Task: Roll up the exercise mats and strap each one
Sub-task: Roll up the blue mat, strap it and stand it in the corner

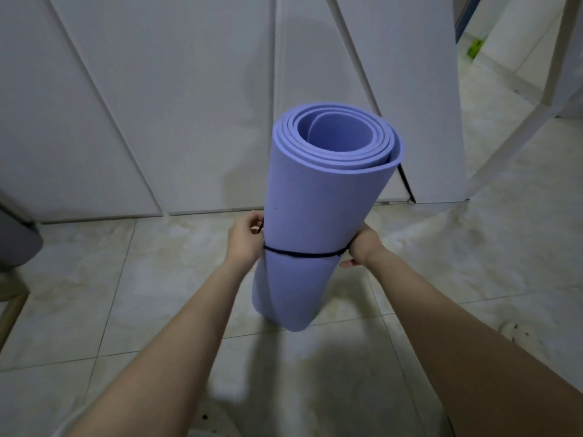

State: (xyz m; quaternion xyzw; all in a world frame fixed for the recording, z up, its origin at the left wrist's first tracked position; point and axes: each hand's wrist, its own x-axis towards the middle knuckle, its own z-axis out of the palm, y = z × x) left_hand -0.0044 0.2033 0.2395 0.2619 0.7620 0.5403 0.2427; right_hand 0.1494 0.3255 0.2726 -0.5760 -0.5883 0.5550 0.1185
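A rolled purple exercise mat [318, 209] stands upright on the tiled floor in the middle of the head view, its open spiral end facing up. A thin black strap [303, 255] runs around the roll below its middle. My left hand [247, 236] is at the roll's left side, fingers curled on the strap there. My right hand [362, 246] is at the roll's right side and grips the strap where it meets the mat; its fingers are mostly hidden behind the roll.
White cabinet doors [157, 105] stand just behind the mat. A white frame leg [517, 127] slants at the right. A dark grey object [17, 238] sits at the left edge. Pale marbled floor tiles [126, 294] spread all around.
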